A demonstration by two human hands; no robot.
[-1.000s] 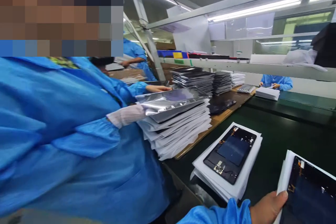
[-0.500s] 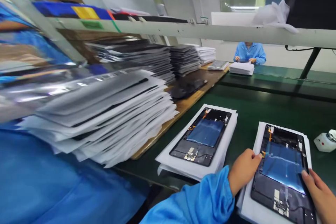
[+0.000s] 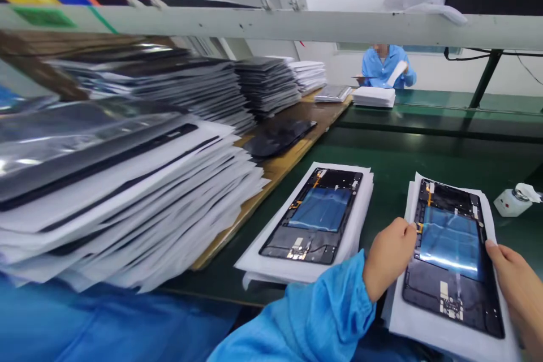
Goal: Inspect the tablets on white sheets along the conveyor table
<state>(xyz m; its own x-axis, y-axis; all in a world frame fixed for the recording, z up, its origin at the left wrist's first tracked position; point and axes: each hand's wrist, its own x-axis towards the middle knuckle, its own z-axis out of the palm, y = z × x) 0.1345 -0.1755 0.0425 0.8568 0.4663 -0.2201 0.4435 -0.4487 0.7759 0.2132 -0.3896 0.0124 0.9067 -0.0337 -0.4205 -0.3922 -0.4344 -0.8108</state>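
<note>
A black tablet back cover, inner side up, lies on white sheets at the right. It carries a shiny blue film rectangle, an orange flex cable and small pale pads. At its left edge, beside a small orange connector, my left hand is closed in a pinch; its fingertips are hidden. My right hand grips the right edge, thumb on top and fingers partly out of sight. A second, similar tablet back cover lies on its own white sheets to the left.
Leaning stacks of white sheets and dark panels crowd the left on a brown board. A small white bottle stands at right on the green table. A shelf rail crosses above. Opposite sits a person in blue.
My view has shifted, so things appear higher and further left. Both hands stay at the right-hand tablet back cover. The person opposite now lifts a white sheet.
</note>
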